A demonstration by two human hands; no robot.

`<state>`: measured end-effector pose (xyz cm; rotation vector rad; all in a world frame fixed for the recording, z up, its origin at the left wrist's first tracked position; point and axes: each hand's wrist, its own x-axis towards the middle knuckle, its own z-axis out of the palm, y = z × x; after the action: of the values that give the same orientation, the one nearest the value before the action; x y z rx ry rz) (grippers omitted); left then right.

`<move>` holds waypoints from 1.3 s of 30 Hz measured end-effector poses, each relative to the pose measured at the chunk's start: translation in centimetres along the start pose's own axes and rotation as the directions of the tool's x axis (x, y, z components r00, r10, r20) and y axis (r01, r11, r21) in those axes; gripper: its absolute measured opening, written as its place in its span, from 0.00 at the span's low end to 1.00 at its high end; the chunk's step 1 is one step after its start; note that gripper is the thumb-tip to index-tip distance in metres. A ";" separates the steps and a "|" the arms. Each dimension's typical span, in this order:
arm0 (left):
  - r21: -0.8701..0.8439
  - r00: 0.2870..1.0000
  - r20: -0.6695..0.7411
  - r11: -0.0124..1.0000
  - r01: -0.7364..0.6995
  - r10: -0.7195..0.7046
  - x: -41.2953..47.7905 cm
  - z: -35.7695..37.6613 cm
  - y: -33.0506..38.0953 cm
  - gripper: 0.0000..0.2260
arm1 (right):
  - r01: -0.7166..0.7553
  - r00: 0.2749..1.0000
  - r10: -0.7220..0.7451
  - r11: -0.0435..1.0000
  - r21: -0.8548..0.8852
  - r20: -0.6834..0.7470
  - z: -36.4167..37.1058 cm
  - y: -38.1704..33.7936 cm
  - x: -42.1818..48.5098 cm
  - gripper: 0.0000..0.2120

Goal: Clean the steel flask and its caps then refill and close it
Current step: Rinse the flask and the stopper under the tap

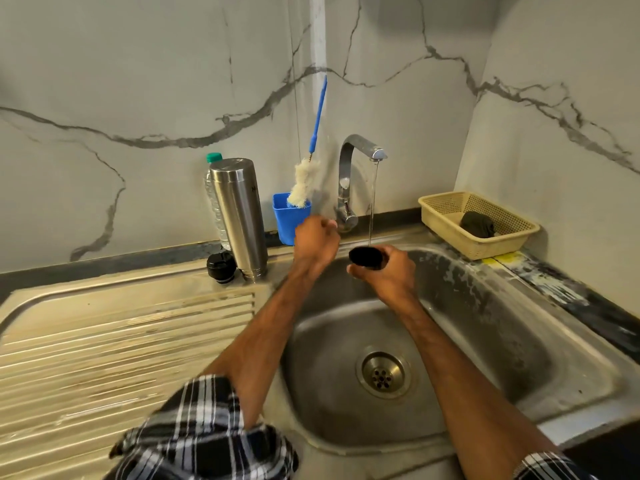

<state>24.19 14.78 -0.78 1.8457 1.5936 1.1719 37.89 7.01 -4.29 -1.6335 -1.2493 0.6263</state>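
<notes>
While water (373, 202) strikes it, right hand (389, 277) fingers grip the black cap (365, 257). Left hand (316, 242) blurred beside tap (346, 174); fingers' state indeterminate.

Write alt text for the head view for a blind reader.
A person's right hand holds a black cap under the running tap over a steel sink, the left hand near its lever. A steel flask and second black cap stand on the drainboard.

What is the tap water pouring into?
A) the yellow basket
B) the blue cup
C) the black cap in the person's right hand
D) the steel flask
C: the stream from the tap runs straight down into the black cap held by the right hand over the sink.
</notes>
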 end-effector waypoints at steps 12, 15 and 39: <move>-0.175 0.977 0.002 0.962 0.208 -0.211 -6.9 1.1 -2.1 0.09 | -0.002 0.998 -0.004 0.997 -0.075 -0.070 -0.1 -0.6 -0.4 0.27; -0.174 0.978 -0.027 0.965 0.197 -0.204 -7.3 1.0 -2.3 0.15 | -0.029 1.000 0.030 0.991 -0.132 0.002 -0.2 -0.6 -0.5 0.26; -0.197 0.987 0.069 0.968 0.159 -0.148 -8.1 1.4 -2.9 0.18 | -0.080 0.995 0.087 0.986 -0.144 0.045 0.8 -0.6 -1.0 0.21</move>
<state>23.77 8.09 -6.31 1.5833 1.4987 1.1585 36.63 6.43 -4.23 -1.8053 -1.2920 0.6466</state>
